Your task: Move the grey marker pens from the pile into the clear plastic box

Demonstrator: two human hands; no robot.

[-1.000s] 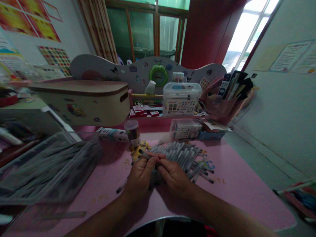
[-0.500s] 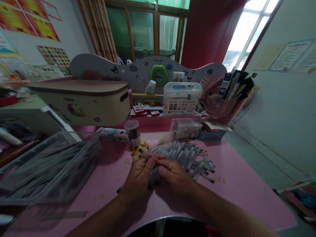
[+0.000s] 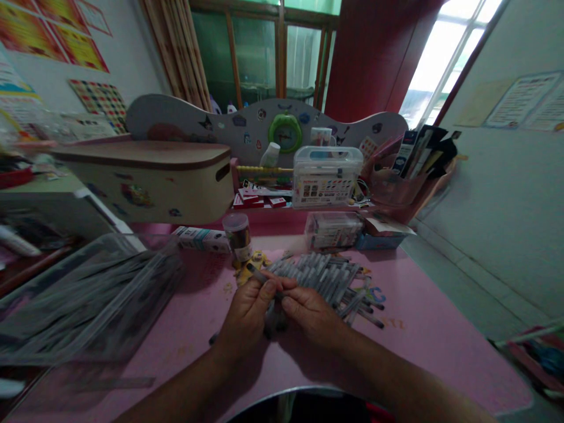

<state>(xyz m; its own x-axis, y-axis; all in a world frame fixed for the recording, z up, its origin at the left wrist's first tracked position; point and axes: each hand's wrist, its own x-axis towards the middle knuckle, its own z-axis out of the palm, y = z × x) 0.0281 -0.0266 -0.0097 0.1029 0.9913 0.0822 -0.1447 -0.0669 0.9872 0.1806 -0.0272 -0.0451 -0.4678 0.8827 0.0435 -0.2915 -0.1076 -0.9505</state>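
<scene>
Both hands meet over the front of a heap of grey pens (image 3: 324, 276) on the pink table. Between thumb and fingers, my left hand (image 3: 248, 311) pinches a pen (image 3: 257, 272) whose dark end points up and to the left. My right hand (image 3: 315, 311) closes on the lower end of that same pen, its thumb next to the left thumb. Fingers cover the pen's middle. Several more pens lie beneath and behind the hands, partly hidden by them. A clear plastic bin (image 3: 145, 311) at the left holds many long grey pieces, blurred.
A clear round jar (image 3: 238, 235) and a long carton (image 3: 202, 239) stand behind the hands. Farther right are a clear box (image 3: 333, 230) and a blue box (image 3: 381, 239). A ruler (image 3: 114, 383) lies front left. A lidded cream box (image 3: 163, 191) sits back left on the table (image 3: 423, 352).
The hands keep hold of the same pen, with only a slight shift of the fingers. The whole view has moved very slightly.
</scene>
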